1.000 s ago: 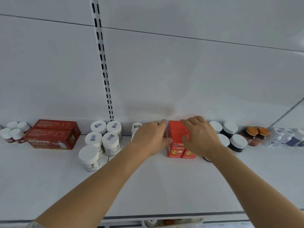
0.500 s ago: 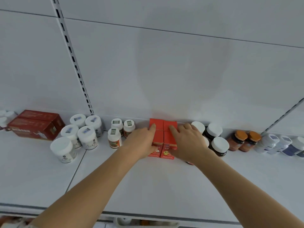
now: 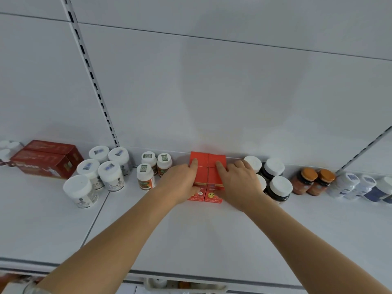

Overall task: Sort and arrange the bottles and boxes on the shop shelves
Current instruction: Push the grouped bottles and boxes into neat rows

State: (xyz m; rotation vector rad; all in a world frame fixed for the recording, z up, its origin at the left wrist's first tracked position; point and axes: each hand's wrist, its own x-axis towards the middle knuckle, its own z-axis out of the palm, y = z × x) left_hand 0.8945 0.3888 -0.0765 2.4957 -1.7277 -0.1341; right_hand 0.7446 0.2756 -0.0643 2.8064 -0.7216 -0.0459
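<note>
Head view of the white shelf [image 3: 191, 236] with its goods ranged along the back panel. The red boxes [image 3: 209, 177] stand as a block of four, two in front and two behind, the rear pair touching the back panel. The block lies directly ahead of you, between your two hands, its long axis running from front to back.

Your left hand [image 3: 180, 183] rests against the left flank of the block, forefinger laid straight along the top of the rear left box, thumb low on the front face. Your right hand [image 3: 237, 183] mirrors it on the right flank, forefinger reaching onto the rear right box. On both sides the grip is flat and extended rather than closed: the fingers press and steady the boxes, and nothing is lifted or enclosed. Both hands are equally near.

To the left, just beside your left hand, stand three small white-capped bottles [image 3: 152, 168]; farther left are the larger white tubs [image 3: 99, 172] and the dark red cartons [image 3: 44, 160]. To the right, the dark jars with white lids [image 3: 273, 177] stand close behind your right hand, partly hidden by it.

Judgement: the step in hand appears to be squaring the block against the panel. Any sideways push would likely carry the boxes into a neighbour, the jars on the right being the closer risk.
</note>
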